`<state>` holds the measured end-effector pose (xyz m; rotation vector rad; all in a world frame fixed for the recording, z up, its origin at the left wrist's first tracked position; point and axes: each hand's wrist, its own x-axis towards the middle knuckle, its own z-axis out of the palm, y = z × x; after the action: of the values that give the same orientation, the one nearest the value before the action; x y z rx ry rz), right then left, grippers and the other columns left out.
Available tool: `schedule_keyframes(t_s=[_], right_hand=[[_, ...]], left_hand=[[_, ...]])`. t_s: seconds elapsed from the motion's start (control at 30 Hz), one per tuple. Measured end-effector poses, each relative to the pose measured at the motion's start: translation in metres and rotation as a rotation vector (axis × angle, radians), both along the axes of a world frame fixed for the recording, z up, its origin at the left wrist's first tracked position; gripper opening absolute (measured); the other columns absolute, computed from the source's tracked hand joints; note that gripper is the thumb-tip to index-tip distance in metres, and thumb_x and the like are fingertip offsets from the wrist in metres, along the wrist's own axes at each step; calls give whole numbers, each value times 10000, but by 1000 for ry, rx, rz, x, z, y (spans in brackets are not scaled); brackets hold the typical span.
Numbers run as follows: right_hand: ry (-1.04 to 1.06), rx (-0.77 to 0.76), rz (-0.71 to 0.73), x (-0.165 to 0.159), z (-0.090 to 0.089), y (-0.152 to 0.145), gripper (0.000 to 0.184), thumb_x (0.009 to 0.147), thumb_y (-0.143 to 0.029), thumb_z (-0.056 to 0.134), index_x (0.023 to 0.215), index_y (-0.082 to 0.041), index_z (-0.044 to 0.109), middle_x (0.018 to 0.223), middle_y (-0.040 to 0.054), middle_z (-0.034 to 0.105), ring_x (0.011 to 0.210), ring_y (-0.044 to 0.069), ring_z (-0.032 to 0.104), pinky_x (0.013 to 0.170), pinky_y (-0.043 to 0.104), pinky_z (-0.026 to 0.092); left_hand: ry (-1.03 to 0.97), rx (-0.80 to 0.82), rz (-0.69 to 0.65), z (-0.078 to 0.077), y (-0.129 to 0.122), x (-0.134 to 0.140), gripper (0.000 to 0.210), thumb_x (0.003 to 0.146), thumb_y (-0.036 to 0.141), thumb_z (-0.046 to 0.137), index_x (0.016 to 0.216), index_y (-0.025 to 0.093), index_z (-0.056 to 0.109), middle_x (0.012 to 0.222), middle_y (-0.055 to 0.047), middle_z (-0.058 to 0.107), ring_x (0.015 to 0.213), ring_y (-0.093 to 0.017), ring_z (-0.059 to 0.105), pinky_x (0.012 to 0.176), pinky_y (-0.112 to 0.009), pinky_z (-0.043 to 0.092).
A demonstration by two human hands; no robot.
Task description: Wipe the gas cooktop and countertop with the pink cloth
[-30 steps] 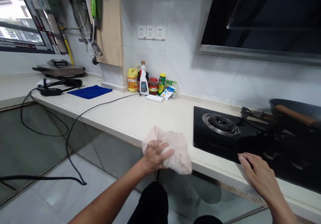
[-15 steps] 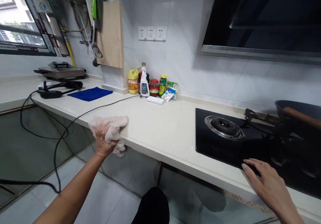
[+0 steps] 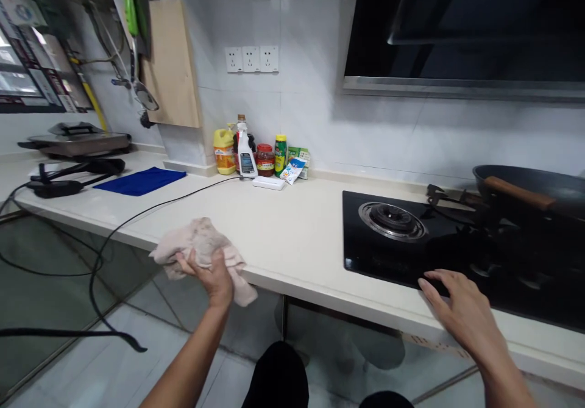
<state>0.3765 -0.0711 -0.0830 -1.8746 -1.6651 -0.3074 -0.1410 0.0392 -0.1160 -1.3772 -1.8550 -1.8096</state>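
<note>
My left hand (image 3: 212,277) grips a pale pink cloth (image 3: 201,240) at the front edge of the white countertop (image 3: 283,234). Part of the cloth lies on the counter, and its right corner hangs over the edge. Its folds hide some of my fingertips. My right hand (image 3: 464,307) rests with fingers spread at the front edge of the black gas stove (image 3: 365,258), holding nothing. A round burner (image 3: 392,220) sits beyond that hand.
A black cable (image 3: 155,208) crosses the counter's left part and hangs over the edge. A blue cloth (image 3: 141,181) lies behind it, near a black headset (image 3: 55,185). A spray bottle (image 3: 247,159) stands among jars by the wall. A wok (image 3: 543,182) sits at right.
My left hand has moved right along the counter edge and turned, with the pink cloth spread wider. My right hand stays at the stove's edge. The camera view has turned slightly right.
</note>
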Motion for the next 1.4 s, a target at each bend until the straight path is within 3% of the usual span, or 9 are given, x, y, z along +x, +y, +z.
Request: schedule_keyframes(t_s=[0.13,0.3,0.47,0.6,0.83,0.97,1.13,1.23,1.4], right_hand=[[14,20,10,-6,5,-3,469,929,-602,432,1098,-246,686,1201,99,651,1137,305,584,1010,500,439],[25,35,42,-9,8,-5,428,954,-558,439,1122,-241,673,1206,100,649,1146,285,587,1019,484,432],[21,64,38,-10,7,-3,402,962,-542,448,1110,-245,676,1209,99,645,1144,282,586,1006,480,437],[29,59,55,-12,9,-4,399,981,-531,433,1115,-242,674,1204,97,643,1146,275,586,1014,472,429],[62,36,34,-19,17,-7,397,998,-530,417,1105,-250,677,1199,85,642,1118,266,578,992,464,422],[81,49,47,-22,21,-8,383,996,-515,429,1093,-247,686,1180,85,643,1125,265,574,994,468,423],[210,90,79,-20,24,-8,393,989,-545,439,1071,-257,694,1209,94,619,1166,278,559,1033,502,421],[363,233,111,-23,25,-13,408,975,-569,459,1056,-241,686,1238,124,597,1214,301,539,1032,509,451],[457,285,267,-68,33,-35,376,983,-500,497,1250,-258,604,1397,126,510,1326,288,491,1111,487,422]], left_hand=[[102,43,-20,3,-39,75,355,928,364,537,1249,235,458,1532,-198,380,1514,-389,212,1159,-692,262],[539,-54,-347,26,-70,135,333,882,338,565,1198,235,590,1313,-142,650,1292,-366,539,1155,-645,266],[775,-182,-607,54,-80,176,415,916,405,581,1288,232,644,1407,-141,626,1303,-359,552,1111,-592,353],[838,-339,-728,72,-78,189,498,952,492,536,1368,229,616,1489,-165,557,1370,-369,502,1121,-609,344],[792,-574,-884,90,-47,201,853,880,748,493,1588,300,333,1644,-189,320,1506,-433,285,1146,-661,248],[763,-729,-909,107,-24,230,922,813,768,547,1558,247,399,1680,-205,198,1527,-462,185,1143,-647,262],[885,-548,-1028,115,-22,253,609,885,563,594,1394,228,603,1643,-168,334,1509,-417,285,1168,-603,285],[909,-450,-1075,109,-34,256,429,932,372,579,1326,217,644,1602,-130,427,1485,-331,371,1195,-503,305],[831,-338,-1172,97,-55,262,418,934,256,568,1351,220,575,1467,-109,588,1349,-268,542,1123,-435,415]])
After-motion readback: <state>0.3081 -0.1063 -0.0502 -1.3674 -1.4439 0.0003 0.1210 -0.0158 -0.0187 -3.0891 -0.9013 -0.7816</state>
